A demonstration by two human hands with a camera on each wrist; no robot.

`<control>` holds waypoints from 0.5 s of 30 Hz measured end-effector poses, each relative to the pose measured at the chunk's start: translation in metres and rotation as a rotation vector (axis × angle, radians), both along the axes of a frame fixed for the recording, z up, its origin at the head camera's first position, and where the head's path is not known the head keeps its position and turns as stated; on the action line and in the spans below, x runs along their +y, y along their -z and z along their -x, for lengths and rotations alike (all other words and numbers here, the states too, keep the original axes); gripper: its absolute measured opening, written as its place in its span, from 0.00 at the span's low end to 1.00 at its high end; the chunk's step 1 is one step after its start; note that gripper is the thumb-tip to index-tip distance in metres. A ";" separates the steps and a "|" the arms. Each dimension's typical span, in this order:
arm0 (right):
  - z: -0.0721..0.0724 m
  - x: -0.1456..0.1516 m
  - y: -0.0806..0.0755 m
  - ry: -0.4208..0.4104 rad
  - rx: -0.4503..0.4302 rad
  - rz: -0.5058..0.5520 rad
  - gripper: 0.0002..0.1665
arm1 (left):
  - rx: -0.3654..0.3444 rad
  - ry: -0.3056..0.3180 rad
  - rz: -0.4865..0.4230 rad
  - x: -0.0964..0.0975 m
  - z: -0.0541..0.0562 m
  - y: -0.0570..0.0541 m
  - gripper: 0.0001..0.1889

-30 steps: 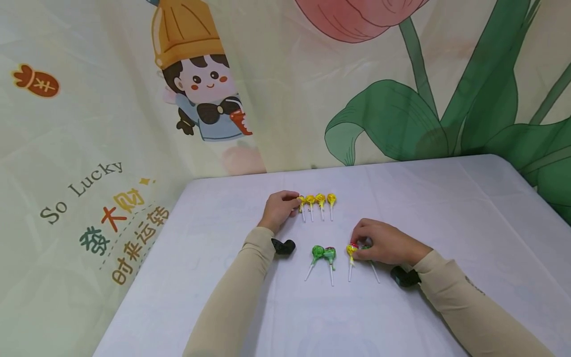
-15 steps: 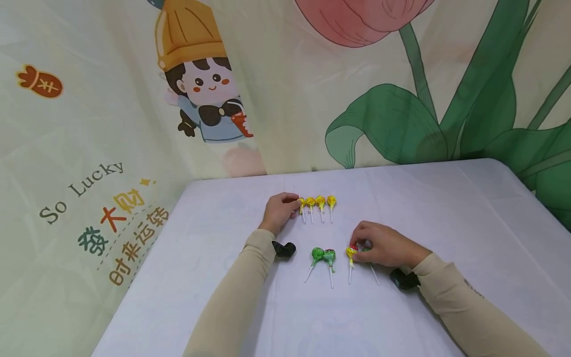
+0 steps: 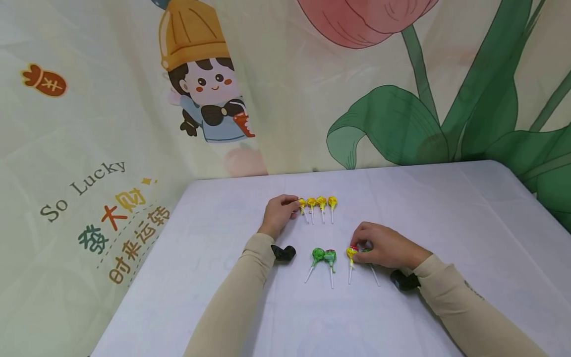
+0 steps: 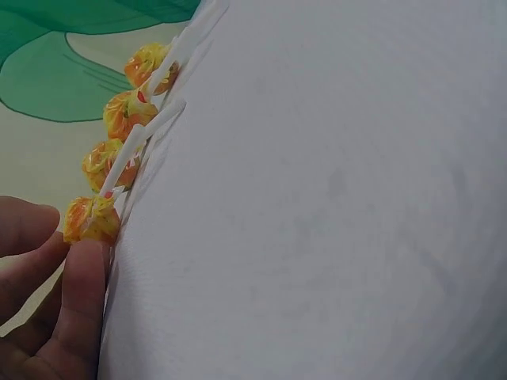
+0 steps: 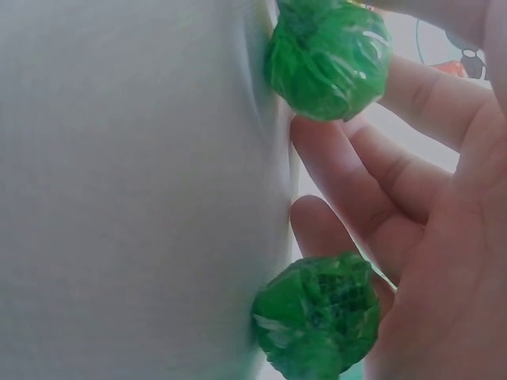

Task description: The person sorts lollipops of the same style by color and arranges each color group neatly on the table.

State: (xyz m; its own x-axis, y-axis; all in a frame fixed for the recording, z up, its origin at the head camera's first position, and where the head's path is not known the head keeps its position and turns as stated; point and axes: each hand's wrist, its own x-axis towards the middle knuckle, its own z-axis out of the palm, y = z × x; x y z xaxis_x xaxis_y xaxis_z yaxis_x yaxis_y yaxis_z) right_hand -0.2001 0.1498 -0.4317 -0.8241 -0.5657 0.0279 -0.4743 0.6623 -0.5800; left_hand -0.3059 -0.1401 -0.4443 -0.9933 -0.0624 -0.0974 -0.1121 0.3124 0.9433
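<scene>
My left hand (image 3: pixel 278 213) pinches the head of the leftmost yellow lollipop (image 3: pixel 302 203) in a short row near the back of the table. In the left wrist view, thumb and fingers close on that lollipop's wrapped head (image 4: pixel 91 220), with the other yellow lollipops (image 4: pixel 127 115) beyond. My right hand (image 3: pixel 384 244) has thumb and finger at a yellow lollipop with a red top (image 3: pixel 352 252), nearer the front. A green lollipop (image 3: pixel 373 275) lies partly hidden under this hand. The right wrist view shows two green wrapped heads (image 5: pixel 317 313) beside the palm and fingers.
Left of the right hand, two green lollipops (image 3: pixel 318 255) lie side by side, sticks pointing to the front. A white cloth covers the table (image 3: pixel 223 223). Behind it hangs a printed backdrop (image 3: pixel 290 99) with a cartoon figure and green leaves.
The lower end of the stick on the left hand's lollipop has swung slightly right. Both hands keep their places; the whole head view shifts a little.
</scene>
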 end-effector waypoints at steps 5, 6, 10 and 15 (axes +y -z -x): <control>-0.001 0.000 0.000 0.005 0.002 0.000 0.07 | 0.001 -0.006 -0.023 0.000 -0.003 0.001 0.11; -0.001 0.000 0.000 0.006 0.005 -0.002 0.07 | 0.001 -0.006 -0.027 0.000 -0.004 0.001 0.11; -0.002 0.000 0.000 0.005 0.015 -0.003 0.07 | 0.016 0.000 -0.045 -0.001 -0.008 0.002 0.11; -0.001 0.000 0.000 0.006 0.010 0.001 0.07 | 0.055 -0.005 -0.079 -0.002 -0.015 0.003 0.11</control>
